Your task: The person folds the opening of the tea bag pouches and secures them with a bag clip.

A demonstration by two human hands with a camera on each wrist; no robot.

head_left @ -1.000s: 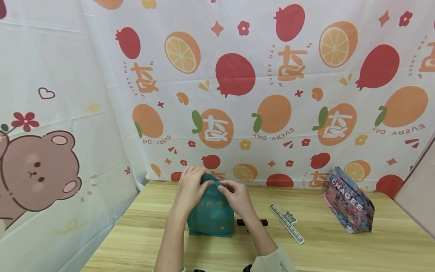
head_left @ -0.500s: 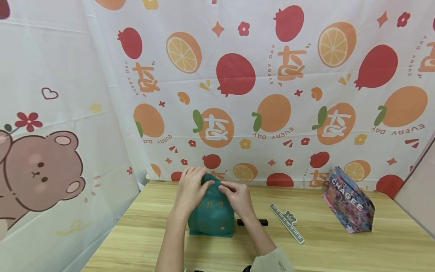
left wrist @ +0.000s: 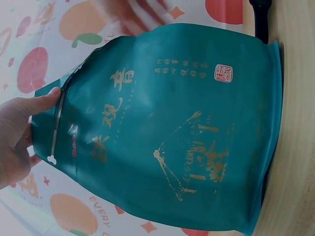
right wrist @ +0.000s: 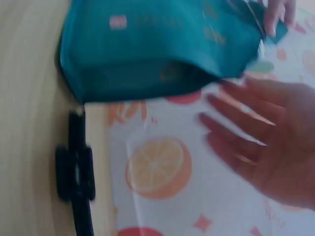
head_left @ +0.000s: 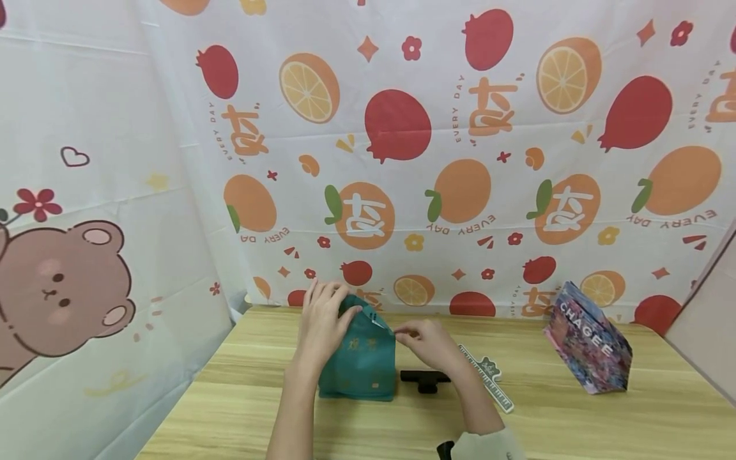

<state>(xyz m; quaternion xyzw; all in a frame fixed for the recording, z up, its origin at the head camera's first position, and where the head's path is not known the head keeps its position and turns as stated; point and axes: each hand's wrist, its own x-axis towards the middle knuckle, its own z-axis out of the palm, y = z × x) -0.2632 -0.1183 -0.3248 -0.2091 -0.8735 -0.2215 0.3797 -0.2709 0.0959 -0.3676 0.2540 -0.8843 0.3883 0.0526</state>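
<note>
A teal tea bag [head_left: 358,367] with gold characters stands upright on the table, its top folded down along a pale strip [left wrist: 57,123]. My left hand [head_left: 323,322] pinches the left part of that folded top between thumb and fingers, as the left wrist view [left wrist: 15,137] makes plain. Beside the bag's upper right edge is my right hand [head_left: 432,346], fingers loosely extended and spread in the right wrist view [right wrist: 275,132]. Its fingertips are close to the bag's side; blur hides whether they touch. A black clip-like bar [head_left: 427,378] lies just right of the bag.
Under my right forearm's far side lies a white clip shaped like a piano keyboard [head_left: 489,374]. Farther right, a colourful CHAGEE paper bag [head_left: 592,342] leans tilted on the wooden table [head_left: 230,396]. A fruit-printed cloth [head_left: 460,160] hangs behind.
My right hand has let go of the bag's folded top and moved right and slightly down. The fold's right end is now uncovered. My left hand keeps its hold.
</note>
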